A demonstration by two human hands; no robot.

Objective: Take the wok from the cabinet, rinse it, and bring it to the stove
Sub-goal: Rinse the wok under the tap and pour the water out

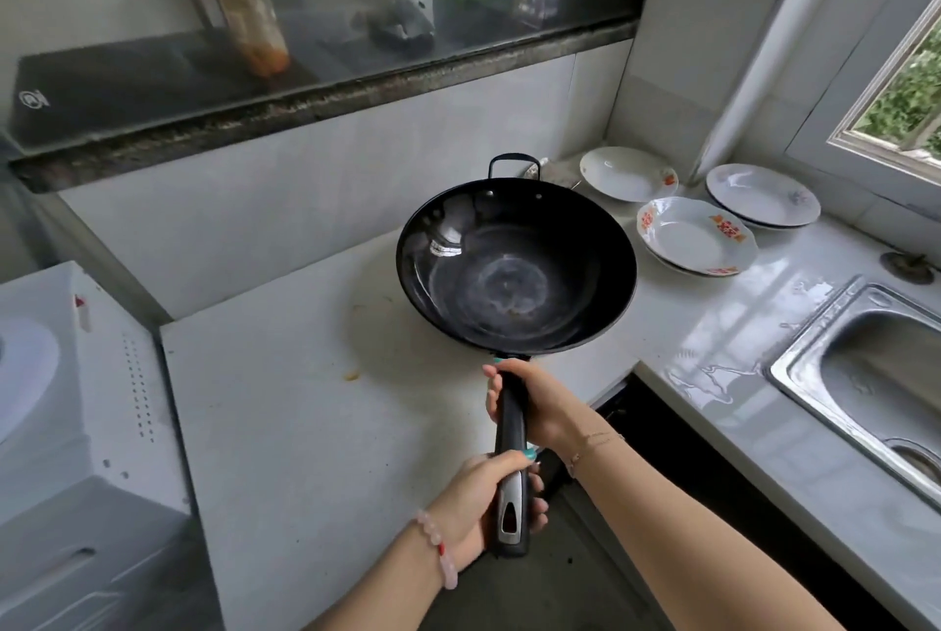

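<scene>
A black wok [514,274] with a long black handle and a small loop handle on its far side hangs over the white counter [305,401]. Both hands hold the long handle. My right hand [534,406] grips it close to the bowl. My left hand [489,503] grips its end, near the metal cap. The inside of the bowl looks shiny, with pale rings at the bottom. No stove is in view.
Three white plates [697,235] with red flower prints lie on the counter behind the wok. A steel sink [865,375] is set in the wet counter at the right. A white appliance [66,401] stands at the left. A dark shelf [315,95] runs above the tiled wall.
</scene>
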